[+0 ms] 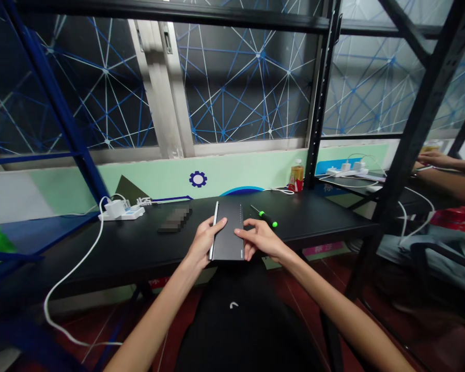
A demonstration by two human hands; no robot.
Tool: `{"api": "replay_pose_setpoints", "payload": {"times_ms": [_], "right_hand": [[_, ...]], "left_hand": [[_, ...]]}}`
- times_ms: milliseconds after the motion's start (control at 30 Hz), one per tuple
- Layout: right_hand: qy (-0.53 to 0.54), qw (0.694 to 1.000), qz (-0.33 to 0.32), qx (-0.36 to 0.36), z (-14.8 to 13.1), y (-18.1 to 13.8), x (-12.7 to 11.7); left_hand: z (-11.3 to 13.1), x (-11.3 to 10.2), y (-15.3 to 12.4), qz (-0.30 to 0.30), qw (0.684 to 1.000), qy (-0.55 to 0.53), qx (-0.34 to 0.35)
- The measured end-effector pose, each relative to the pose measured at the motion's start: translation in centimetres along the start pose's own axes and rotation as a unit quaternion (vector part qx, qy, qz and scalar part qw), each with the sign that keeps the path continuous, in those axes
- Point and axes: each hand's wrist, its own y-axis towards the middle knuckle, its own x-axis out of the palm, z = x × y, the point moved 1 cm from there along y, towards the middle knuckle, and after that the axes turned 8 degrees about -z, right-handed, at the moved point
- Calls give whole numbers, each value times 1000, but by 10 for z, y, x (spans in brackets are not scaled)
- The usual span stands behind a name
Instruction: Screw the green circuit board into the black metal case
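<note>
Both hands grip a flat, dark grey rectangular box (pixel 228 237) above the front edge of the black desk. A silver strip runs along its left side, with a row of small marks near its right side and tiny lettering at the lower right corner. My left hand (pixel 207 235) clasps the silver side, thumb on top. My right hand (pixel 261 238) pinches the right side, thumb on the upper face and fingers bent below. Just beyond the right hand lies a screwdriver (pixel 267 219) with a black and green handle. The box's underside is hidden.
The black desk (pixel 310 217) holds a white power strip (pixel 124 211) at left, its cable (pixel 72 274) hanging down. A pixelated dark item (pixel 175 219) lies left of the box. A drink bottle (pixel 296 175) stands at the back. Another person's arm (pixel 445 178) is beyond the right post (pixel 418 124).
</note>
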Motion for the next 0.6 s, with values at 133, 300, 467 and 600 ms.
{"api": "replay_pose_setpoints", "payload": {"times_ms": [133,300,467,600], "right_hand": [[3,1000,15,-9,-3,0,-2],[-25,997,67,-19,-13,-7,-15],[-77,987,124,-67,-22,-2,-49],[-111,982,141,-60,-19,40,-66]], "left_hand": [[2,-3,5,-2,1000,7,-10],[10,-24,12,-2,1000,20,10],[33,-67,15,-72,990,121,-30],[44,-93,31,-136,959,225,-101]]}}
